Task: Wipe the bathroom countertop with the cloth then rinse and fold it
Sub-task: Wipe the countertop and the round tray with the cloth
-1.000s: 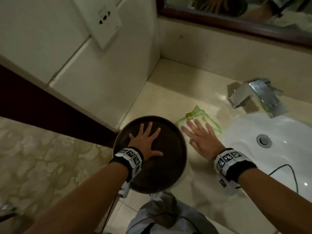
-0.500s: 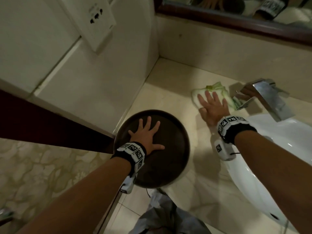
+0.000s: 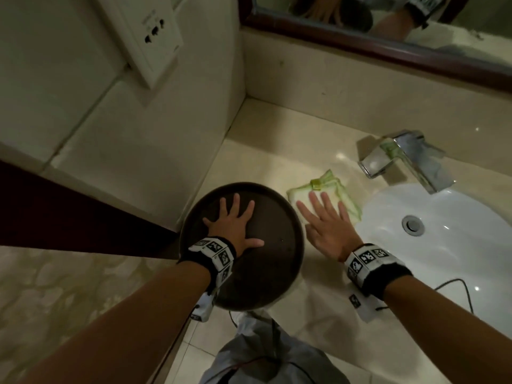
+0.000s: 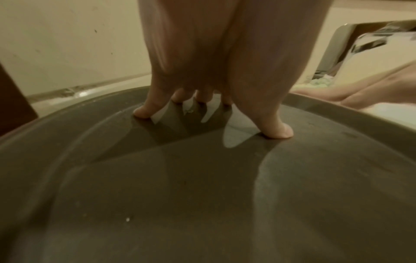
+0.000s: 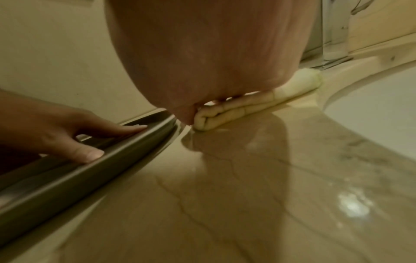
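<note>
A folded white cloth with green stripes (image 3: 329,191) lies on the beige marble countertop (image 3: 277,164), between a round dark tray and the white sink. My right hand (image 3: 322,217) presses flat on the cloth with straight, spread fingers; its folded edge (image 5: 234,110) shows under the palm in the right wrist view. My left hand (image 3: 232,220) rests flat on the dark tray (image 3: 271,261), fingers spread, with the fingertips (image 4: 276,130) touching the tray's surface (image 4: 202,195).
A white oval sink (image 3: 448,245) with a drain sits at the right, a chrome faucet (image 3: 401,159) behind it. A tiled wall with a socket plate (image 3: 146,31) stands at the left, a framed mirror (image 3: 388,31) at the back. A thin cable (image 3: 460,289) crosses the sink rim.
My right hand has slid the cloth back from beside the faucet toward me, next to the tray. My left hand stays flat on the tray.
</note>
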Tool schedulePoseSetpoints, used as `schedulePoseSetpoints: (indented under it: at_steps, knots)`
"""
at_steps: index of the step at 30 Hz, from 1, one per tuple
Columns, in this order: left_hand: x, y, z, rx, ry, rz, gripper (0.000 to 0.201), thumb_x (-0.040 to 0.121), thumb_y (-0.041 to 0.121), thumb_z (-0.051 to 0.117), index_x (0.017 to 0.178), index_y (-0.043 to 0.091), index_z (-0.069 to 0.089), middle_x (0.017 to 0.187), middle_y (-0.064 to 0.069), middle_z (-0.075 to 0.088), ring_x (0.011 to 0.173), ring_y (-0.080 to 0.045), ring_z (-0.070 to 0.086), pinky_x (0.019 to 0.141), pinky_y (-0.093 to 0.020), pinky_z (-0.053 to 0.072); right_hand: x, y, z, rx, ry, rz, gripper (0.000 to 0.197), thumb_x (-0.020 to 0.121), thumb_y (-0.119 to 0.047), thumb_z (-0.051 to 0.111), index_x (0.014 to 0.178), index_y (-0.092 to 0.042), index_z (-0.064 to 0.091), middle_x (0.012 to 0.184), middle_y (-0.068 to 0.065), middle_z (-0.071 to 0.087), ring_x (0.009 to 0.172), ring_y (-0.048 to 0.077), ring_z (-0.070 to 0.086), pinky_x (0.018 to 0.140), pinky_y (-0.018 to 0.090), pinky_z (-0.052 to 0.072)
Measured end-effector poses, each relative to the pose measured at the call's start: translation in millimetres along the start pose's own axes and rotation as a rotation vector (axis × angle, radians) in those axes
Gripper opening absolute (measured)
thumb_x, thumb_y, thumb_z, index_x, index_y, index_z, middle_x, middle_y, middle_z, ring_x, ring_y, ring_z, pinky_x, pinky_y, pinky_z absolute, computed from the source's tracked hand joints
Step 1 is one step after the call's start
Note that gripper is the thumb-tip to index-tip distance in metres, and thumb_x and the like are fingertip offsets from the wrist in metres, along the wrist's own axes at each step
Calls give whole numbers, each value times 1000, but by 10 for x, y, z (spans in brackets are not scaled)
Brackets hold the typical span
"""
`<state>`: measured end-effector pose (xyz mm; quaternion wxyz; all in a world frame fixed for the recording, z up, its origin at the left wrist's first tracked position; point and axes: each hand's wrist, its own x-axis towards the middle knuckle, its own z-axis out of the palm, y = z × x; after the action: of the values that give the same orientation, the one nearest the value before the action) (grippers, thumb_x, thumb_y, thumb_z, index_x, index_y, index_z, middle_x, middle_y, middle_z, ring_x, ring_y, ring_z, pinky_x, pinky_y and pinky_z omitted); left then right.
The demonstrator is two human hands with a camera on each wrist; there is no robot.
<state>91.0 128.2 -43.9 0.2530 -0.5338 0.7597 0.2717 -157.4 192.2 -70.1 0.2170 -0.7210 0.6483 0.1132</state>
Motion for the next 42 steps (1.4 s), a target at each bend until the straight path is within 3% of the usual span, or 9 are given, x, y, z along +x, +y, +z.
schedulePoseSetpoints:
  at_steps: [3, 7, 13, 19, 26, 30, 35, 42]
  knots:
    - [1, -6, -5, 15, 9, 4, 102, 79, 72, 55, 151, 38, -8, 160, -2, -20, 146, -36, -14, 104, -74, 19, 10, -13, -10, 11, 5, 20, 67, 85, -51, -2, 151, -40, -4, 161, -3, -15, 148, 24, -16, 116, 51, -5]
    - [10, -6, 0, 27, 17, 0, 103, 78, 73, 55, 151, 38, -7, 160, -2, -19, 146, -36, -12, 104, -73, 21, 55, 64, -97, 34, -14, 17, 61, 100, -42, 22, 153, -34, -7, 161, -7, -16, 147, 17, -18, 116, 44, -11]
    - [-13, -2, -14, 18, 20, -5, 103, 77, 72, 56, 152, 39, -7, 160, -1, -19, 146, -34, -13, 105, -72, 19, 577, 372, -432, 57, 10, 86, 66, 98, -38, 32, 154, -28, -3, 162, -5, -11, 148, 18, -11, 118, 47, -3]
    - [-4, -12, -3, 15, 14, -18, 103, 77, 72, 57, 151, 41, -7, 160, 1, -21, 147, -33, -14, 107, -72, 18, 1070, 659, -689, 36, -7, 147, 67, 98, -39, 30, 153, -31, -6, 161, -6, -14, 148, 19, -12, 119, 48, -3]
    - [-7, -21, 3, -2, 8, -24, 103, 76, 73, 56, 151, 42, -7, 160, 3, -21, 147, -31, -16, 107, -72, 17, 1009, 483, -632, 75, 72, 175, 63, 98, -36, 25, 154, -28, -2, 162, -2, -11, 148, 22, -11, 118, 50, -5]
    - [-14, -9, -18, 5, 8, -28, 102, 77, 73, 56, 151, 42, -8, 160, 2, -21, 147, -31, -15, 107, -72, 18, 758, 255, -468, -1, 50, 55, 62, 99, -37, 22, 154, -25, -5, 162, 1, -11, 148, 25, -12, 118, 54, -2]
    - [11, -17, 7, -1, 21, -29, 103, 76, 74, 56, 151, 42, -7, 160, 3, -20, 147, -31, -14, 107, -72, 18, 395, -27, -189, -96, 2, -140, 72, 84, -44, -6, 154, -28, -5, 162, -2, -9, 149, 25, -10, 117, 54, 1]
    - [13, -20, 26, 7, 23, -31, 103, 76, 75, 56, 150, 43, -8, 160, 3, -21, 147, -31, -14, 107, -72, 18, 607, 228, -299, -127, -22, -218, 62, 92, -46, 2, 152, -35, -11, 161, -8, -15, 148, 20, -15, 118, 50, -6]
